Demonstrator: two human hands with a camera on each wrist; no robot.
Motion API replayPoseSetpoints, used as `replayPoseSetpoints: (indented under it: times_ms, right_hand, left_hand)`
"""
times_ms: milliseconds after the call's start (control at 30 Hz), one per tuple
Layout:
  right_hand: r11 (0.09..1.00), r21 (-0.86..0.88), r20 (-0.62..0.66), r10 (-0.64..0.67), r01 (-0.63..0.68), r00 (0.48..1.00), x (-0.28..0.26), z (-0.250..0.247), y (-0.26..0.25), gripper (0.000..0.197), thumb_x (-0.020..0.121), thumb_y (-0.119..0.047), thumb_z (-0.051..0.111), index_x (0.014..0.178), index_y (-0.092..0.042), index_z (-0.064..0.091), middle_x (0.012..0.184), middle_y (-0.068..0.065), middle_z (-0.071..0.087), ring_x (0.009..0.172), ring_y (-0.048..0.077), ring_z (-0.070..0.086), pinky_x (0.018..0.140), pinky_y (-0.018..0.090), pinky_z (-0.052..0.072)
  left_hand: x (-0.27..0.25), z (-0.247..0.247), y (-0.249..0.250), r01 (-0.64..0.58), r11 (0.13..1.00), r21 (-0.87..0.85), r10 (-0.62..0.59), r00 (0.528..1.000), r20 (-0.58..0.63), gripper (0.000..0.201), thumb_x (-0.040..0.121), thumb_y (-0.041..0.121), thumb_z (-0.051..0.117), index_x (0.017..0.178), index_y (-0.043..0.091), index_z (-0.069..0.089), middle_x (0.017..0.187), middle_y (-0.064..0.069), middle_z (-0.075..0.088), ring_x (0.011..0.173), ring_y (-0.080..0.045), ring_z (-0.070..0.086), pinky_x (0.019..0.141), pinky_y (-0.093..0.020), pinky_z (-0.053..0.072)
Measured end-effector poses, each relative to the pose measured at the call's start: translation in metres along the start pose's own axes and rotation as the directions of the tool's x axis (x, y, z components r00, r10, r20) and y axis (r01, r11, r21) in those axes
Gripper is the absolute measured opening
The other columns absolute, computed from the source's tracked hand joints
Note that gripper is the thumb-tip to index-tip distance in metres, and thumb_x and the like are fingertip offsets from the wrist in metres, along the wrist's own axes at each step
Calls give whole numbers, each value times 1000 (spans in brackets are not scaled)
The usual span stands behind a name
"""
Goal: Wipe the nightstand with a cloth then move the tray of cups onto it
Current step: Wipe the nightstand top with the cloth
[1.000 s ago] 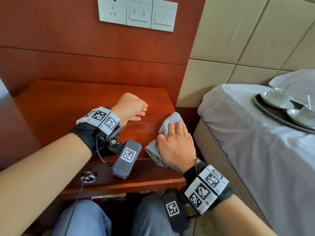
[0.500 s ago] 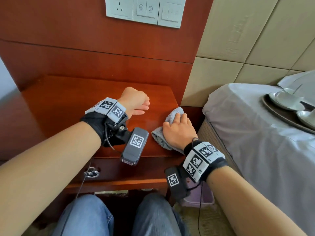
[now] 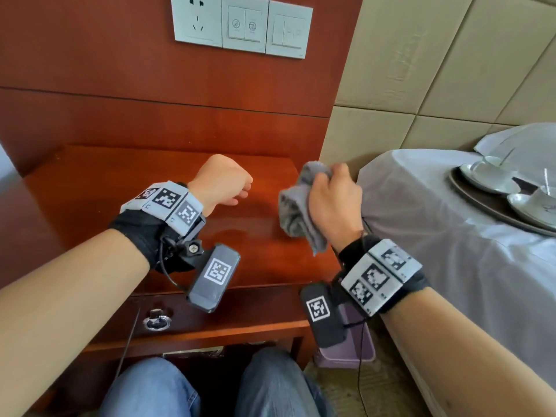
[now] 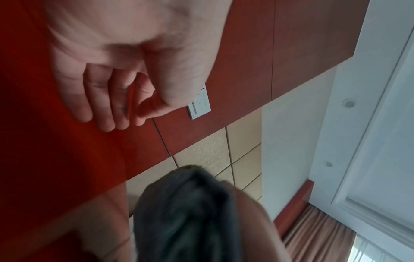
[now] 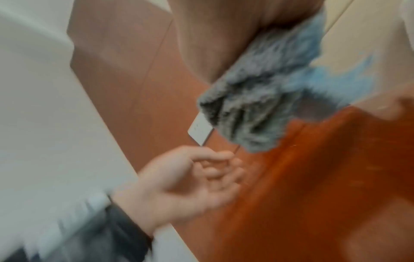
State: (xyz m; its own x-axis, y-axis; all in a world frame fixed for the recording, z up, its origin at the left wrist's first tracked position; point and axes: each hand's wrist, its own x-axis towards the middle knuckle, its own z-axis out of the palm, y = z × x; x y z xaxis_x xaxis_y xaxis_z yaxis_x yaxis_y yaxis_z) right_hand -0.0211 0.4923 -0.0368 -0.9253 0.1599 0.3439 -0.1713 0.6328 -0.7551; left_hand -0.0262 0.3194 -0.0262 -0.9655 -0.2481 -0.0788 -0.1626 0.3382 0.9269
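My right hand (image 3: 334, 203) grips a bunched grey cloth (image 3: 296, 203) lifted off the red-brown nightstand (image 3: 126, 188), over its right edge; the right wrist view shows the cloth (image 5: 257, 99) hanging from my fist, blurred. Loosely curled and holding nothing, my left hand (image 3: 224, 183) hovers above the middle of the nightstand top; its fingers (image 4: 107, 106) show in the left wrist view, with the cloth (image 4: 186, 212) below them. A dark oval tray (image 3: 493, 206) with white cups and saucers (image 3: 490, 176) lies on the bed at the right.
The bed with a grey sheet (image 3: 436, 266) stands right of the nightstand. A wood wall panel carries a socket and switches (image 3: 243, 25). A padded beige headboard (image 3: 421, 70) is behind the bed. A purple bin (image 3: 352, 353) sits on the floor between them. My knees (image 3: 210, 389) are below the drawer.
My right hand went from pressing flat on the cloth at the nightstand's front right corner to gripping it and lifting it off the top. The left hand stayed about where it was.
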Motion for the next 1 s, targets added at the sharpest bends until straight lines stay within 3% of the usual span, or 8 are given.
replayPoseSetpoints:
  times_ms: [167, 333, 400, 533, 667, 767, 900, 1000]
  right_hand:
    - [980, -144, 146, 159, -138, 976, 13, 9, 12, 43, 94, -33, 34, 119, 0, 48, 108, 10, 52, 100, 29, 50, 81, 34, 37]
    - [888, -407, 447, -10, 213, 894, -12, 28, 48, 70, 88, -58, 17, 148, -23, 27, 159, 1, 18, 148, 28, 6, 115, 58, 15]
    - [828, -462, 546, -17, 318, 837, -17, 34, 59, 74, 87, -60, 10, 151, -24, 20, 162, 2, 4, 149, 26, -5, 116, 57, 13]
    - [922, -325, 489, -29, 212, 872, -24, 30, 58, 68, 97, -44, 23, 154, -12, 4, 162, 5, 8, 150, 24, 6, 120, 44, 12]
    - [979, -127, 452, -88, 162, 887, -36, 12, 55, 56, 97, -27, 28, 150, -12, 16, 149, 6, 36, 140, 23, 31, 115, 33, 21]
    - [973, -117, 336, -150, 199, 930, -29, 3, 73, 53, 99, -13, 32, 151, -14, 23, 158, 6, 26, 146, 18, 21, 113, 22, 17]
    - [850, -313, 653, -132, 424, 746, -29, 11, 90, 41, 90, -7, 43, 121, 14, 57, 135, 36, 47, 130, 56, 38, 99, 63, 41]
    - [763, -435, 712, -35, 479, 701, -12, 23, 87, 47, 91, -10, 44, 130, 16, 48, 137, 39, 44, 129, 57, 37, 98, 65, 40]
  left_hand:
    - [-4, 8, -4, 2, 1000, 30, -3, 1000, 20, 17, 91, 11, 54, 99, 5, 67, 105, -12, 71, 97, -21, 69, 81, -34, 58]
    - [-10, 20, -4, -63, 993, 98, 57, 996, 64, 21, 89, 12, 53, 98, 3, 70, 102, -12, 71, 97, -22, 69, 82, -34, 59]
    - [-13, 24, -5, -115, 981, 154, 99, 989, 109, 22, 88, 12, 52, 95, 3, 70, 99, -10, 72, 98, -25, 69, 85, -39, 59]
    - [-23, 36, -13, -372, 852, 369, 261, 912, 316, 26, 86, 16, 58, 111, 16, 66, 113, 1, 66, 112, -20, 61, 100, -38, 49]
    - [-36, 47, -17, -565, 725, 394, 329, 787, 522, 52, 89, 8, 51, 140, 17, 45, 143, 0, 48, 134, -17, 43, 109, -30, 35]
    - [-35, 55, -18, -608, 676, 417, 307, 746, 590, 59, 92, 11, 45, 149, 13, 29, 156, -4, 29, 148, -16, 19, 116, -29, 22]
    - [-31, 70, -22, -633, 568, 527, 149, 708, 690, 51, 100, 13, 32, 148, 1, 23, 159, -12, 17, 149, -21, 12, 122, -32, 10]
    - [-26, 70, -22, -527, 636, 564, 112, 786, 609, 54, 103, 13, 28, 153, 1, 13, 162, -14, 7, 150, -23, 7, 119, -29, 7]
